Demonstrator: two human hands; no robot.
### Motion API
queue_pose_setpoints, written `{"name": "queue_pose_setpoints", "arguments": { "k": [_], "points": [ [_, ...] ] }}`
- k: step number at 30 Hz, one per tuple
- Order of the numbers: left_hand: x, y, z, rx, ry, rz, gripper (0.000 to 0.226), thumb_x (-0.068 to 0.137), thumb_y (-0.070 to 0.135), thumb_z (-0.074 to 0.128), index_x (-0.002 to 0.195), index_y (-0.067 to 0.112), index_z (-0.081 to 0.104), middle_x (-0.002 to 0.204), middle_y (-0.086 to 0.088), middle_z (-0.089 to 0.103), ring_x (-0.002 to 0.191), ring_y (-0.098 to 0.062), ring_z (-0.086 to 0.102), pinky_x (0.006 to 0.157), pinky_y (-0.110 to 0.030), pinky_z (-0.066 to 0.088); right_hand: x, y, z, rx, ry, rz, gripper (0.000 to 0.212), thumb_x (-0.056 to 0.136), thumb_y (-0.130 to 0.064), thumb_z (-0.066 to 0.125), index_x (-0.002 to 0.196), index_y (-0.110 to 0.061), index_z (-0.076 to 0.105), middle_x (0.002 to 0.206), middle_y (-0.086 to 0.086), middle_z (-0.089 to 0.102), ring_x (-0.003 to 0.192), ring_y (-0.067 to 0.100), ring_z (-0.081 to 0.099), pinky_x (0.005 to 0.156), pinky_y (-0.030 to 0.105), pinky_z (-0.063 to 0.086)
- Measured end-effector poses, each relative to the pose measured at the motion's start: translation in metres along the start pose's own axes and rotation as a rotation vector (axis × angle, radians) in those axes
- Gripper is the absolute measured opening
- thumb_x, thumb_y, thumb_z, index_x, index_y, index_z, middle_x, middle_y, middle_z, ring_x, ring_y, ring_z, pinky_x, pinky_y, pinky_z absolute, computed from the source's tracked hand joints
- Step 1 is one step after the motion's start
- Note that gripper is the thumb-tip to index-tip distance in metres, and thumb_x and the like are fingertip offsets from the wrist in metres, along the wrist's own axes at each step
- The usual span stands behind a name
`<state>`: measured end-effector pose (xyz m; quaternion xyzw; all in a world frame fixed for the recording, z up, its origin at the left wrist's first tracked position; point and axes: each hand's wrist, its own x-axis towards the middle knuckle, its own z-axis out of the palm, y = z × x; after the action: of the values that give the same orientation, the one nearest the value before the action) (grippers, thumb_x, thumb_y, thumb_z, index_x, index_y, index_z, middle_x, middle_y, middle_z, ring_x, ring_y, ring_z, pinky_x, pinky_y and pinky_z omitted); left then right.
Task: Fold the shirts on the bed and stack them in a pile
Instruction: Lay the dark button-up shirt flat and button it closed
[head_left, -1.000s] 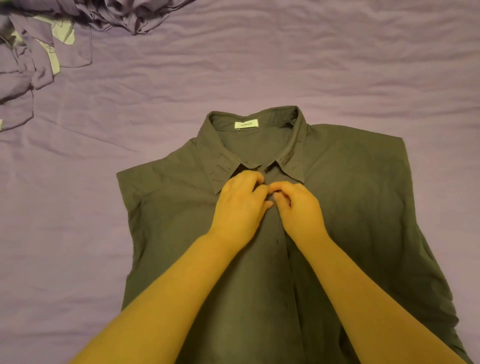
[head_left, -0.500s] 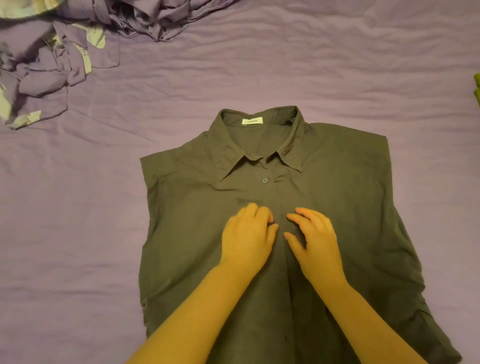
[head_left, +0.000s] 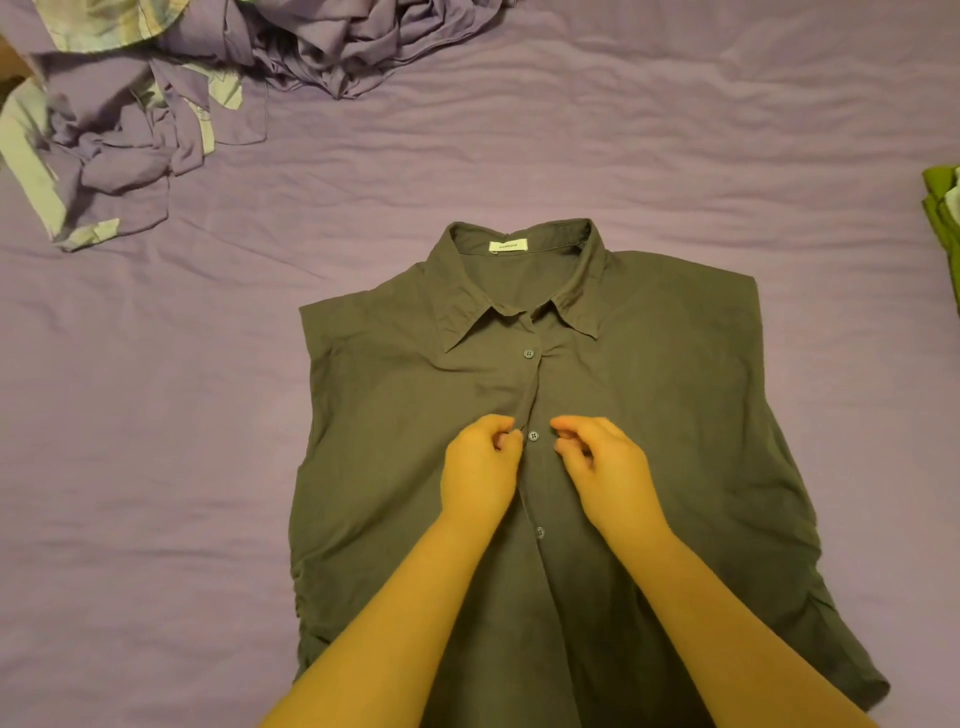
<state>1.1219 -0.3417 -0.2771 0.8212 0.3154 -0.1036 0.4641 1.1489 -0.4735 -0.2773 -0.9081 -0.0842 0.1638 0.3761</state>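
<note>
The shirt (head_left: 675, 441) lies flat on the bed (head_left: 156, 467), collar away from the person. The left hand (head_left: 480, 467) pinches its front edge beside the second button (head_left: 532, 435); the right hand (head_left: 605, 467), fingers curled, rests just across.

Setting: a home bedroom. Evidence: a bed (head_left: 675, 130) covered by a wrinkled purple sheet fills the whole view. A dark collared shirt (head_left: 675, 415) lies flat on it, a heap of crumpled clothes (head_left: 130, 119) sits at the far left corner, and green folded fabric (head_left: 943, 208) shows at the right edge.
</note>
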Motion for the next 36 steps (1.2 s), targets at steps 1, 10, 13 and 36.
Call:
{"name": "queue_pose_setpoints", "arguments": {
  "k": [1, 10, 13, 36],
  "points": [
    [0.002, -0.001, -0.002, -0.016, 0.009, -0.012, 0.014, 0.092, 0.023, 0.056, 0.1, 0.018, 0.067, 0.088, -0.001, 0.066, 0.084, -0.02, 0.062, 0.077, -0.037, 0.053, 0.002, 0.001, 0.003, -0.032, -0.021, 0.004, 0.027, 0.095, -0.013, 0.052, 0.119, -0.011, 0.063, 0.116, 0.005, 0.061, 0.099, 0.011, 0.056, 0.082, 0.003, 0.034],
    [0.008, -0.006, -0.001, -0.001, -0.004, -0.026, 0.003, 0.089, 0.024, 0.061, 0.092, 0.024, 0.06, 0.077, 0.007, 0.057, 0.079, -0.017, 0.059, 0.078, -0.038, 0.053, 0.013, -0.004, 0.023, -0.222, -0.052, 0.096, 0.028, 0.095, -0.033, 0.051, 0.12, -0.026, 0.062, 0.112, 0.001, 0.056, 0.092, 0.018, 0.057, 0.075, 0.033, 0.049],
    [0.012, -0.009, 0.0, 0.035, -0.049, 0.025, 0.017, 0.091, 0.022, 0.058, 0.103, 0.014, 0.067, 0.087, -0.001, 0.065, 0.083, -0.018, 0.06, 0.076, -0.033, 0.05, 0.014, -0.005, 0.027, -0.243, -0.011, 0.082, 0.019, 0.093, -0.029, 0.055, 0.107, -0.023, 0.065, 0.104, 0.002, 0.057, 0.084, 0.02, 0.057, 0.076, 0.034, 0.047],
    [0.006, -0.007, 0.001, -0.258, -0.098, -0.058, 0.013, 0.089, 0.011, 0.061, 0.101, 0.01, 0.065, 0.078, -0.003, 0.065, 0.072, -0.016, 0.064, 0.073, -0.032, 0.058, 0.03, -0.008, 0.01, 0.328, -0.14, 0.342, 0.007, 0.089, -0.01, 0.058, 0.09, -0.01, 0.066, 0.064, -0.003, 0.06, 0.062, 0.003, 0.056, 0.054, 0.003, 0.041]
  ]
}}
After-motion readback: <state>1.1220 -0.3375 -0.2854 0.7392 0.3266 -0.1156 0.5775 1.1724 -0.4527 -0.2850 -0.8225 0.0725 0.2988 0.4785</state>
